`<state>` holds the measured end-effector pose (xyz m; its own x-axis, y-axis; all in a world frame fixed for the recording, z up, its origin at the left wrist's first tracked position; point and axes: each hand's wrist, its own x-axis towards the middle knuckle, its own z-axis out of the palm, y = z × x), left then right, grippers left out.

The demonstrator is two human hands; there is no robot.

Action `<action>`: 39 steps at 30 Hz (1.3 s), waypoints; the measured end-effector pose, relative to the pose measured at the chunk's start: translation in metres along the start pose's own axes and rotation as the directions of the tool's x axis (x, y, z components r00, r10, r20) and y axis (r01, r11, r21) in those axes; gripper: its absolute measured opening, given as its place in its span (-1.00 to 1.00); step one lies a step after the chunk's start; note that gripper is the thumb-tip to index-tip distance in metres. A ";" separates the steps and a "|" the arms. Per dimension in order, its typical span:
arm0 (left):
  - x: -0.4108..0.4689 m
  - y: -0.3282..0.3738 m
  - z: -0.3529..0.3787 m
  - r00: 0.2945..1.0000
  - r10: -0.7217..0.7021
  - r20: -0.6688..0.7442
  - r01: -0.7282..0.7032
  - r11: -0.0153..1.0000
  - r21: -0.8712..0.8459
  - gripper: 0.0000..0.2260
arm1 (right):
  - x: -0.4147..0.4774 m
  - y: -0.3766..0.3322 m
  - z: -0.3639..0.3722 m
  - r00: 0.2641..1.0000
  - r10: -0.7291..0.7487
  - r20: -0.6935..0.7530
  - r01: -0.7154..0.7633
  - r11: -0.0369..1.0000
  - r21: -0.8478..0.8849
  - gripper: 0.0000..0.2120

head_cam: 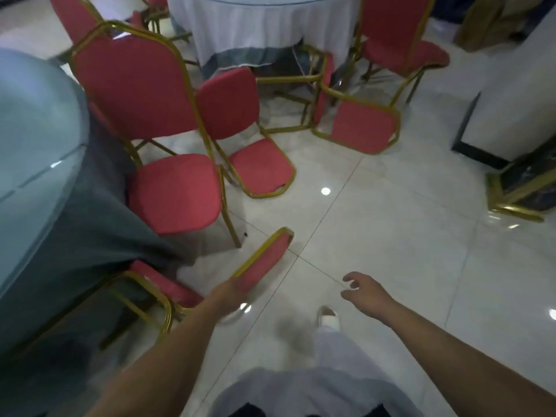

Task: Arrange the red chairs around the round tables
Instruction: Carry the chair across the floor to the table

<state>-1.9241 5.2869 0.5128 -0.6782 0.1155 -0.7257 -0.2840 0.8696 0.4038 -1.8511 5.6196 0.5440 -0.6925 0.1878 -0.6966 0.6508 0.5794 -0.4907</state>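
Note:
My left hand (227, 291) grips the top of the backrest of a red chair (264, 257) with a gold frame, whose seat sits partly under the round table (33, 139) on the left. My right hand (359, 288) hangs over the floor with loosely curled fingers and holds nothing. Two more red chairs (168, 188) (258, 164) stand between the left table and a second round table (261, 25) with a white cloth at the top. One red chair (361, 127) lies tipped over on the floor near that table. Another upright chair (400, 40) stands at its right.
A white pillar (517, 109) with a dark base stands at the right, and a gold-trimmed stand (520, 191) sits beside it. Glossy white floor tiles (391, 236) stretch across the middle and right. My foot in a white shoe (329, 319) is below my right hand.

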 end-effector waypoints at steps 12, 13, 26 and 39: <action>0.080 0.047 -0.005 0.949 -0.310 -0.057 0.280 0.913 -0.296 -0.42 | 0.178 -0.121 -0.048 0.940 -0.029 0.341 0.200 0.855 -0.479 -0.44; 0.092 0.041 -0.004 0.937 -0.349 -0.035 0.321 0.894 -0.314 -0.41 | 0.191 -0.129 -0.043 0.936 -0.032 0.350 0.220 0.829 -0.514 -0.43; 0.222 0.016 0.031 0.857 -0.515 -0.009 0.471 0.790 -0.392 -0.43 | 0.362 -0.171 0.062 0.851 -0.005 0.525 0.440 0.551 -0.709 -0.39; 0.354 -0.021 0.095 0.866 -0.488 -0.107 0.488 0.872 -0.030 -0.47 | 0.513 -0.123 0.163 0.733 -0.031 0.679 0.679 -0.030 -0.734 -0.41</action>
<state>-2.0943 5.3550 0.1947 -0.5211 -0.3760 -0.7662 -0.5991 0.8006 0.0146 -2.2353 5.5152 0.1618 -0.3165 -0.4194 -0.8508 -0.7179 0.6922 -0.0742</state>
